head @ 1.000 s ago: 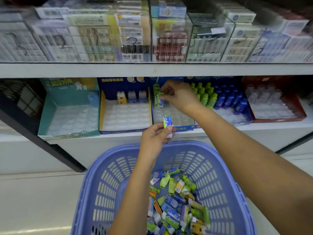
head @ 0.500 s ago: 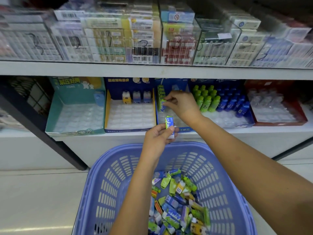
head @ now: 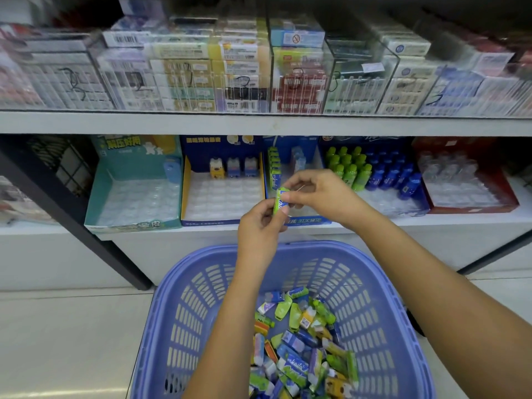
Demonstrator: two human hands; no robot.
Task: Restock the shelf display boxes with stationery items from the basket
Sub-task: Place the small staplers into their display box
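A purple plastic basket [head: 184, 306] stands on the floor below me, with several green, blue and yellow erasers [head: 299, 349] piled in it. Above its far rim my left hand [head: 260, 226] holds a small green-and-blue eraser [head: 280, 201] upright. My right hand [head: 319, 194] pinches the top of the same eraser. Both hands hover in front of a blue display box [head: 309, 220] on the lower shelf; a row of green erasers [head: 274, 167] stands along its left side.
Left of it sit a blue-and-yellow box [head: 223, 197] with three erasers at the back and a teal box [head: 135, 194]. To the right are a box of green and blue bottle-shaped items [head: 374, 174] and a red box [head: 466, 185]. Clear bins of packs [head: 259, 76] fill the upper shelf.
My right hand drew back from the row of green erasers in the blue box and came down to the eraser in my left hand, which rose slightly.
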